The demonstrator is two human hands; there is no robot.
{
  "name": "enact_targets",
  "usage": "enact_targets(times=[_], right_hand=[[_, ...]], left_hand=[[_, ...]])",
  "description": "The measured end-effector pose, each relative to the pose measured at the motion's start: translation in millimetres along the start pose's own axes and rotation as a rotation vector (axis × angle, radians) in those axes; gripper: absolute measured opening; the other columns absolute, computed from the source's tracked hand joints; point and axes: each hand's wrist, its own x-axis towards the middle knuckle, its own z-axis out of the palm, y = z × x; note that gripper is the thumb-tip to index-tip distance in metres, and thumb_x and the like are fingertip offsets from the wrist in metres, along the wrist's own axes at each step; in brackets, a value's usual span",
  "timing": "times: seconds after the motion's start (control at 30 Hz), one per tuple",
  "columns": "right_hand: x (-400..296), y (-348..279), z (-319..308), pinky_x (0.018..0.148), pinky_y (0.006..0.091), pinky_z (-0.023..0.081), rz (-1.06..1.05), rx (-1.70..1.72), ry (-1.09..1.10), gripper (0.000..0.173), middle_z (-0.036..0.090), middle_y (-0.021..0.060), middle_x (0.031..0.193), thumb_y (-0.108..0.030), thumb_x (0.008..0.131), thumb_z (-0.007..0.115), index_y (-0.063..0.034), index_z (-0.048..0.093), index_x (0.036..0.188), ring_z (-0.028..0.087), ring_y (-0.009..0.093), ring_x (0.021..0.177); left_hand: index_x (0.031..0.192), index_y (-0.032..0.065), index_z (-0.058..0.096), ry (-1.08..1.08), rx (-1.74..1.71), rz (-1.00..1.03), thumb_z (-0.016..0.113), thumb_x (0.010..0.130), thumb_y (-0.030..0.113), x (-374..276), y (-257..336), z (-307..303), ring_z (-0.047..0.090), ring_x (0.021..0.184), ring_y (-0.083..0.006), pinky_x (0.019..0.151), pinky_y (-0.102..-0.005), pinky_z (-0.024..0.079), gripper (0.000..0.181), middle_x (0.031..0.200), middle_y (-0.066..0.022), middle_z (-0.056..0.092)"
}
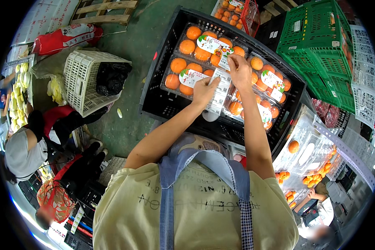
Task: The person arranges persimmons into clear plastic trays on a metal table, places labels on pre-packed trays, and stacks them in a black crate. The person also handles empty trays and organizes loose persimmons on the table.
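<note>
In front of me a black plastic crate (156, 104) holds several clear plastic packs of orange persimmons. My left hand (205, 90) grips a strip of white printed labels (219, 93) that hangs over the near edge of the left packs. At the far left pack (187, 47), my right hand (241, 72) has thumb and forefinger closed at the edge of a single white label (224, 63). That label lies close over the pack's lid; whether it sticks there cannot be told. On the crate's right side, the right pack (270, 79) bears a colourful sticker.
Green crates (315, 53) are stacked at the far right. A table (284, 162) with loose persimmons and clear trays stands at right, with a person (318, 212) beside it. A white basket (90, 72) lies at left, near two people (28, 153). A wooden pallet (103, 12) lies beyond.
</note>
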Motion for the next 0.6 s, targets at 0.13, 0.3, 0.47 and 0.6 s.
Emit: enact_targets(times=[0.13, 0.3, 0.47, 0.6], right_hand=[[-27, -15, -6, 0.079, 0.0335, 0.049, 0.211, 0.066, -0.106, 0.033, 0.067, 0.0182, 0.099, -0.025, 0.092, 0.062, 0.0014, 0.063, 0.111, 0.065, 0.024, 0.091], [-76, -15, -1, 0.070, 0.0225, 0.047, 0.331, 0.498, -0.417, 0.030, 0.065, 0.0036, 0.089, -0.018, 0.086, 0.071, 0.0034, 0.064, 0.105, 0.058, 0.008, 0.076], [-114, -21, 19, 0.066, 0.0214, 0.048, 0.332, 0.598, -0.347, 0.023, 0.066, 0.0034, 0.089, -0.013, 0.086, 0.070, 0.0024, 0.064, 0.102, 0.058, 0.006, 0.075], [-126, -20, 27, 0.066, 0.0215, 0.048, 0.331, 0.546, -0.262, 0.020, 0.066, 0.0019, 0.087, -0.010, 0.087, 0.069, 0.0019, 0.065, 0.101, 0.058, 0.007, 0.075]], left_hand=[[0.089, 0.0000, 0.069, -0.054, -0.145, 0.102, 0.065, 0.092, 0.025, -22, 8, -19, 0.054, 0.062, -0.0038, 0.056, -0.0216, 0.044, 0.025, 0.074, -0.0008, 0.065], [0.100, -0.0005, 0.067, -0.091, -0.103, 0.067, 0.066, 0.091, 0.018, -48, 6, -49, 0.059, 0.072, -0.0049, 0.063, -0.0214, 0.048, 0.021, 0.084, -0.0021, 0.067], [0.100, -0.0037, 0.067, -0.150, -0.084, 0.037, 0.067, 0.088, 0.013, -62, -9, -69, 0.058, 0.070, -0.0053, 0.059, -0.0212, 0.046, 0.021, 0.084, -0.0057, 0.068], [0.099, -0.0034, 0.068, -0.112, -0.008, 0.019, 0.068, 0.088, 0.013, -66, -21, -78, 0.059, 0.069, -0.0047, 0.059, -0.0207, 0.047, 0.020, 0.084, -0.0045, 0.069]])
